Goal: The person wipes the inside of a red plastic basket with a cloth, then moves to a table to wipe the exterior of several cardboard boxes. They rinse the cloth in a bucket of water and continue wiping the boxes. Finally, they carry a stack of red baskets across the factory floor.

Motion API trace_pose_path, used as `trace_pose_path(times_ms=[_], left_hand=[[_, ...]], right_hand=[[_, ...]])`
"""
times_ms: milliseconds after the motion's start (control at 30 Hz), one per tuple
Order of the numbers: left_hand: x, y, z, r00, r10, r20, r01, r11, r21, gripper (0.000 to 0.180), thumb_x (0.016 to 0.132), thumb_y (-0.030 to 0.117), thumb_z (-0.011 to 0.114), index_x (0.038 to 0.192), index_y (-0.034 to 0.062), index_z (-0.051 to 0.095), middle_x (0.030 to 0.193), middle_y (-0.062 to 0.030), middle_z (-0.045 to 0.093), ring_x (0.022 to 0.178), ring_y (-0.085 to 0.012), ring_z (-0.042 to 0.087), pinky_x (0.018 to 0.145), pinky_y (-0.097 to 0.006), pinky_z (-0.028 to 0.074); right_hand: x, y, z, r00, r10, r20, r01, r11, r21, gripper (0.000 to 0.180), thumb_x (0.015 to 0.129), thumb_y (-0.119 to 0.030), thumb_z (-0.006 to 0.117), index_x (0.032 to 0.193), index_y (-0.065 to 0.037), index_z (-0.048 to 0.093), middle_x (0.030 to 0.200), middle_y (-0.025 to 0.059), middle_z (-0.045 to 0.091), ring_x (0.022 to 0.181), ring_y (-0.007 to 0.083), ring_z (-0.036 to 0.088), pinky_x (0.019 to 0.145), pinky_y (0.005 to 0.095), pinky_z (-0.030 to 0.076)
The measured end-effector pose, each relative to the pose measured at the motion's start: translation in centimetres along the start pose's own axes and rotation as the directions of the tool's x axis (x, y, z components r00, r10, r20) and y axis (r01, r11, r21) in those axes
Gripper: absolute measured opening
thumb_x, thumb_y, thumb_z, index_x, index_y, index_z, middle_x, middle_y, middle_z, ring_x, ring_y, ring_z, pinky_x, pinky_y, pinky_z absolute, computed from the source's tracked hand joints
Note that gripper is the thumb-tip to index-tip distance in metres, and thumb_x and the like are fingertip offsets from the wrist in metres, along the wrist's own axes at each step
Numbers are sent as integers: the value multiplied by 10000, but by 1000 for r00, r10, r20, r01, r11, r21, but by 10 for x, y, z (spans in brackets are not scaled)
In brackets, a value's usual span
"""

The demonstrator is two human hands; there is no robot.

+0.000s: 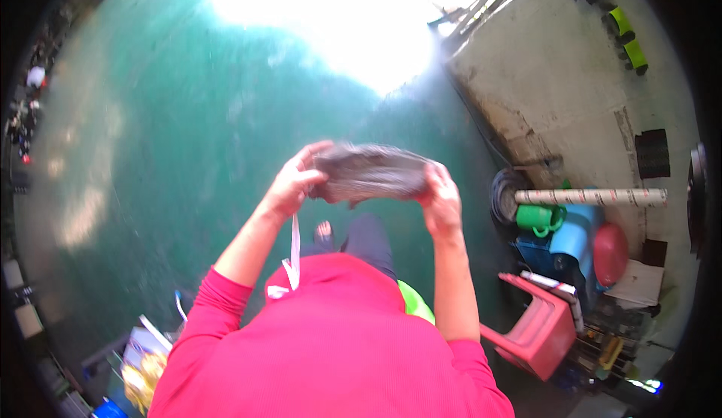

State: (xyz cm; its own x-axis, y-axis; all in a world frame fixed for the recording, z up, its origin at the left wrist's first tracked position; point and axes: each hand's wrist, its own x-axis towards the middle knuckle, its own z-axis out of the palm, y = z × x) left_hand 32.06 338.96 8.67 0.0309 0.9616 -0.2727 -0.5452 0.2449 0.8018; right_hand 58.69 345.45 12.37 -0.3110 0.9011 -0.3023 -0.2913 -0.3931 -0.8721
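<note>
Between my two hands a dark grey-brown crumpled bundle is stretched sideways in front of my body. It is smeared by motion, and I cannot tell whether it is cloth or plastic. My left hand is closed on its left end, thumb toward me. At the opposite end my right hand grips it, fingers partly hidden behind. A white strip hangs below my left hand and reaches down to my red top; where its upper end goes is unclear.
Green floor spreads around me, with strong glare ahead. To the right stand a red plastic stool, a green mug, a blue container and a long patterned tube by the wall. Yellow items lie at lower left.
</note>
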Motion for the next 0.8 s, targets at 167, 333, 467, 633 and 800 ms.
trace_pose_path(times_ms=[167,333,467,633,800], left_hand=[[246,31,-36,994,-67,-83,63,997,-52,609,730,-53,624,1308,61,471,1024,-42,538,952,-136,527,868,-249,439],[458,94,-54,946,17,-325,68,966,249,484,798,1,576,1271,77,503,1093,-55,549,961,-145,540,834,-277,466],[588,184,-25,973,102,-208,33,828,560,685,764,112,702,1373,119,388,1312,-85,476,1229,-204,448,1013,-381,387],[841,261,4,911,296,288,-409,557,723,791,745,257,750,1402,95,340,1294,-154,518,1214,-260,483,1014,-347,383],[1092,341,24,912,-308,270,-69,534,843,339,857,340,624,981,29,675,783,-119,664,719,-189,617,667,-338,484]], right_hand=[[221,-93,-67,926,-365,-102,377,913,154,198,982,-221,470,1048,-53,553,1008,39,610,928,151,584,858,314,455],[484,-193,-63,949,-315,7,273,810,-519,101,925,-120,574,969,-36,607,884,-33,565,835,70,493,773,239,432],[655,-245,-12,966,107,234,120,616,-778,202,862,-160,654,974,5,621,797,48,627,747,86,526,676,268,465],[875,-292,17,799,436,414,184,478,-859,241,866,-223,649,949,1,616,660,73,595,552,117,554,515,300,453],[1091,-374,-39,910,239,340,326,96,-941,436,673,-281,793,1004,-54,624,863,132,676,823,277,661,718,389,499]])
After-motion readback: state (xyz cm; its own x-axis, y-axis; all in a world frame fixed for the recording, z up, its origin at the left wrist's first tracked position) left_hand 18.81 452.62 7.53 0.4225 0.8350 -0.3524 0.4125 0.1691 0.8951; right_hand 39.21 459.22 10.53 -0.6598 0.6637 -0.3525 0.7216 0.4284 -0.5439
